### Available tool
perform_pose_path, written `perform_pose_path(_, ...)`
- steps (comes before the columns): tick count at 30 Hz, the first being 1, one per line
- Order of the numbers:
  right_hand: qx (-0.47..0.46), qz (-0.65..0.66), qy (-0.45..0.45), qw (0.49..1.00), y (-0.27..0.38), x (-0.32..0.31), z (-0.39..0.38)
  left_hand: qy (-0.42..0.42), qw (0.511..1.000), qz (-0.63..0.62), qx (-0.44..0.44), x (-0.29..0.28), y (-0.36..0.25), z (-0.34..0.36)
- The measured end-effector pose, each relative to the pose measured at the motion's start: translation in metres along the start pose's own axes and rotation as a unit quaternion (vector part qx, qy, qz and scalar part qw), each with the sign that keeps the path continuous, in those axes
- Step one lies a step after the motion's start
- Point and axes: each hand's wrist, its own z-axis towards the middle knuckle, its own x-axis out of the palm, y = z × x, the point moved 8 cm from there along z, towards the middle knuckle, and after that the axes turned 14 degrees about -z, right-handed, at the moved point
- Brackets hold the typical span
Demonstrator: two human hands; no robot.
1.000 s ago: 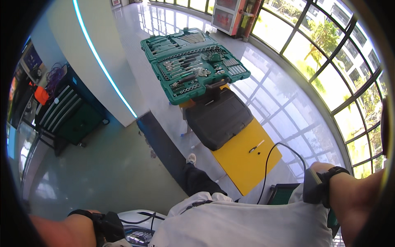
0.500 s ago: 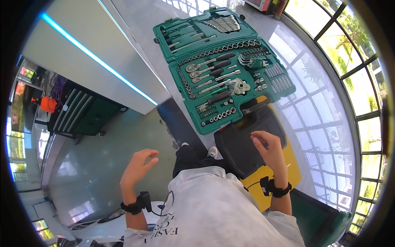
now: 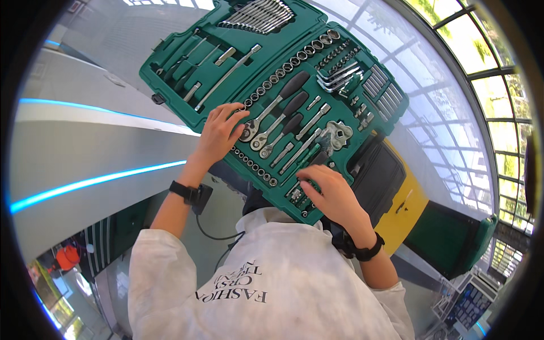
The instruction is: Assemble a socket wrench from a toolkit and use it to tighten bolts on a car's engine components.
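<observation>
A large green tool case [image 3: 148, 72] lies unfolded in front of me. My left hand [image 3: 218, 136] is over its left edge, fingers apart, close to the head of the biggest ratchet wrench [image 3: 272, 107] and a row of sockets [image 3: 288, 67]. Two smaller ratchets lie beside that one. My right hand [image 3: 331, 195] hovers at the case's near right part, thumb and fingers apart, partly hiding a dark handle and small sockets. Nothing shows in either hand. Combination wrenches [image 3: 258, 16] fill the lid, and hex keys [image 3: 337, 79] sit toward the far right.
Right of the case are a black plastic case [image 3: 382, 175] and a yellow surface [image 3: 416, 207], with a dark green box [image 3: 453, 238] beyond. A white cabinet with blue light strips [image 3: 102, 175] stands at left. Tall windows [image 3: 493, 96] line the right.
The tool case now appears nearer and larger, and my view has turned. Both hands have moved from in front of my body up to the case, left hand at its left edge.
</observation>
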Motion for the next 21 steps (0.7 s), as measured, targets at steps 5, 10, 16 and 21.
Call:
perform_pose_path(5,-0.047,-0.138,-0.088,0.985,-0.001,0.021,0.096,0.085,0.995,0.035,0.038,0.037,0.020,0.016)
perform_pose_path(10,-0.097,-0.373,0.041,0.922,-0.017,0.048,0.144,0.096,0.995,-0.010,0.026,0.035,0.033,0.010)
perform_pose_path(16,-0.181,-0.435,-0.026,0.882,-0.016,0.042,0.159,0.095,0.994,-0.025,0.040,0.033,0.031,0.013)
perform_pose_path(21,-0.143,-0.391,0.076,0.906,-0.008,-0.003,0.148,0.045,0.994,-0.092,0.032,0.029,0.033,0.016)
